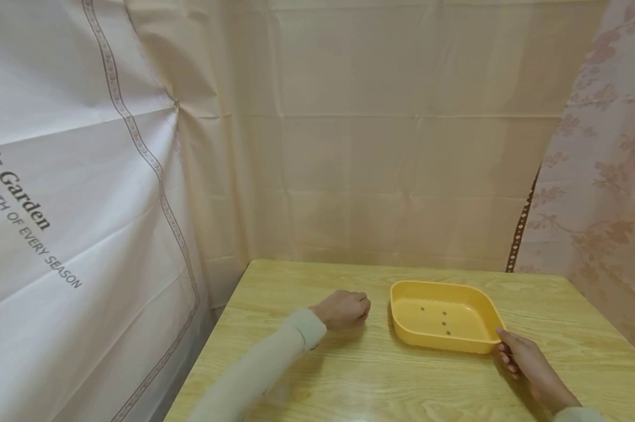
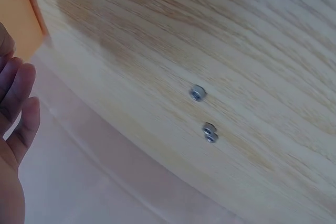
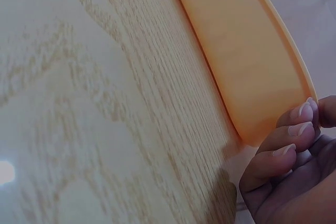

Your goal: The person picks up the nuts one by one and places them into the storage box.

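My left hand [image 1: 344, 309] is just above the table, left of a yellow tray [image 1: 441, 346], with its fingers curled in. In the left wrist view the fingers [image 2: 18, 90] show at the left edge; whether their tips pinch anything is hidden. Three small metal nuts [image 2: 198, 93] lie on the wood near that hand, two of them touching. Several more nuts [image 1: 444, 323] are spread on the tray's floor. At the tray's near right corner my right hand [image 1: 525, 360] pinches the rim, thumb on top and fingers [image 3: 273, 166] curled below it outside the wall.
The light wood table [image 1: 359, 375] carries the tray on its right half. Behind it hangs a beige cloth [image 1: 381, 146], with a white printed cloth [image 1: 85, 205] at the left and a floral one [image 1: 607, 176] at the right.
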{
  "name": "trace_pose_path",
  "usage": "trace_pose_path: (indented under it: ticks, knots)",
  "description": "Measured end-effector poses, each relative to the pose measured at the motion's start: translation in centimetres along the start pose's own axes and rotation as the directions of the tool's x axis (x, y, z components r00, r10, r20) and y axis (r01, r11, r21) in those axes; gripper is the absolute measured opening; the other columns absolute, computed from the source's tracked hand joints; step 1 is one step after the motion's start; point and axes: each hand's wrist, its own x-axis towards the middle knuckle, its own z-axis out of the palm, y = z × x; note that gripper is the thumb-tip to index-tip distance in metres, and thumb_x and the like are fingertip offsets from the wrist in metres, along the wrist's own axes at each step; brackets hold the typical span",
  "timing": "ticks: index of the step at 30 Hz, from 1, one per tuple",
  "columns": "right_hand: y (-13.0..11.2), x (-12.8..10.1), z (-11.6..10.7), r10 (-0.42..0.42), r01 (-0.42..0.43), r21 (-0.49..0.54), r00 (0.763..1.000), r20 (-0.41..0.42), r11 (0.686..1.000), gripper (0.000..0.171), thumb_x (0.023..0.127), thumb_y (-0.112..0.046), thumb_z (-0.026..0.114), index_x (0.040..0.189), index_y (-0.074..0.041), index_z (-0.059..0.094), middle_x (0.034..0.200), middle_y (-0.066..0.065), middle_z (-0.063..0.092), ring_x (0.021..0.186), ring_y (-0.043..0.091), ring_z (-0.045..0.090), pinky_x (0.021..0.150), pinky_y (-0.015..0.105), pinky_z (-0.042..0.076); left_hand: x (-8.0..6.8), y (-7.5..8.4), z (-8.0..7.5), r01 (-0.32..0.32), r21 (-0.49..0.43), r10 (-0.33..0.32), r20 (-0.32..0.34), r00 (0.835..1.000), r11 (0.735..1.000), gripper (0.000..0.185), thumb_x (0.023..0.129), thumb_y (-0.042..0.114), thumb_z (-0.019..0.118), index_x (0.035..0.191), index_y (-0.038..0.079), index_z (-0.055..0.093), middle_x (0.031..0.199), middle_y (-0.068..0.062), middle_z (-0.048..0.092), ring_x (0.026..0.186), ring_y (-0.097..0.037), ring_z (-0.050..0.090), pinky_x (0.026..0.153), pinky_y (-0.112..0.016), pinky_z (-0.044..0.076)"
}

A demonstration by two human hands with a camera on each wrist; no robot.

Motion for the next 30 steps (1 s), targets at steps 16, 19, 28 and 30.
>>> trace_pose_path:
  ticks: [16,19,28,30]
  knots:
    - [-0.1,-0.2,0.1,0.002,-0.002,-0.002,1.0,-0.007,1.0,0.05,0.109,-0.056,0.038,0.084,-0.015,0.05,0.068,-0.005,0.048,0.056,0.009,0.044,0.052,0.026,0.042,1.5,0.7,-0.7,-0.035,0.008,0.035,-0.028,0.999,0.999,0.006,0.103,0.021,0.063,0.099,0.017,0.066,0.092,0.008,0.062,0.077,-0.002,0.056,0.065,-0.013,0.045]
    - [0.0,-0.2,0.1,0.005,-0.005,-0.003,1.0,-0.01,1.0,0.049,0.109,-0.055,0.038,0.083,-0.015,0.05,0.068,-0.005,0.048,0.056,0.009,0.044,0.052,0.026,0.042,1.7,0.8,-0.7,-0.042,-0.004,0.042,-0.026,0.999,0.999,0.006,0.102,0.021,0.063,0.098,0.017,0.066,0.092,0.008,0.061,0.077,-0.001,0.055,0.065,-0.012,0.045]
    - [-0.2,-0.2,0.2,-0.002,0.002,0.015,1.0,-0.014,1.0,0.047,0.109,-0.053,0.039,0.083,-0.015,0.05,0.068,-0.006,0.048,0.055,0.008,0.044,0.051,0.026,0.042,2.7,1.1,-0.9,-0.043,-0.034,0.041,-0.045,0.998,0.998,0.007,0.102,0.019,0.063,0.095,0.018,0.065,0.088,0.008,0.059,0.073,-0.002,0.051,0.063,-0.014,0.043]
    - [-0.2,-0.2,0.2,-0.003,0.003,0.012,1.0,-0.012,1.0,0.047,0.11,-0.053,0.038,0.084,-0.015,0.05,0.068,-0.006,0.047,0.055,0.008,0.044,0.051,0.026,0.042,2.8,1.1,-1.0,-0.058,-0.03,0.056,-0.06,0.997,0.998,0.007,0.102,0.019,0.062,0.096,0.018,0.065,0.088,0.008,0.06,0.072,-0.002,0.051,0.063,-0.014,0.043]
